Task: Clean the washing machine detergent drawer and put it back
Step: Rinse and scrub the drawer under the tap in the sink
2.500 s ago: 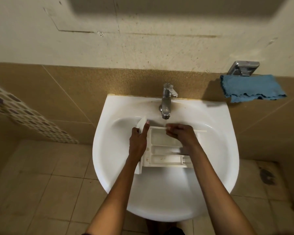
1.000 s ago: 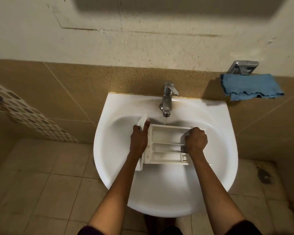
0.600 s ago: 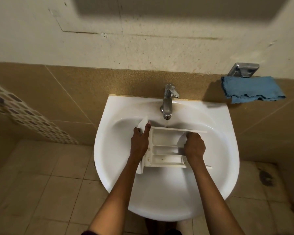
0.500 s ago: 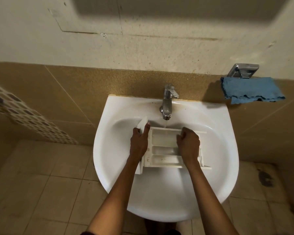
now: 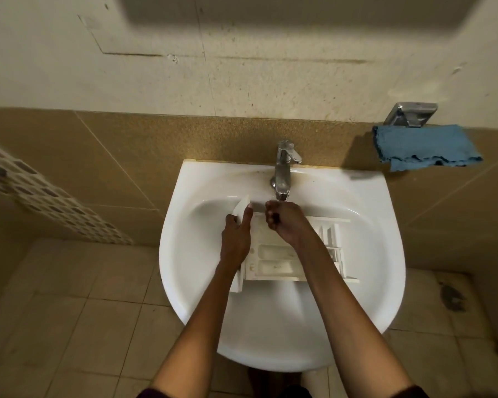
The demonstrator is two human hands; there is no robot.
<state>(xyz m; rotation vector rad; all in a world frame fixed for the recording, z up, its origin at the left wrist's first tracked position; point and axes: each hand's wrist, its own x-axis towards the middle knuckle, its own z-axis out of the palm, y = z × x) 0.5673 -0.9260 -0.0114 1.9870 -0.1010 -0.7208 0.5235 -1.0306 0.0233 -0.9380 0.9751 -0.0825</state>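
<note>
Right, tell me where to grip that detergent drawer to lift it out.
Probably take the detergent drawer by its front panel, from the left, as the left hand does: that flat plate sticks out past the compartments, giving an edge to wrap. The right end is thin ribs.

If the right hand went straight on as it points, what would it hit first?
Probably the tap, its spout just beyond the right hand; passing beneath it, the back of the sink. Depth is unclear.
</note>
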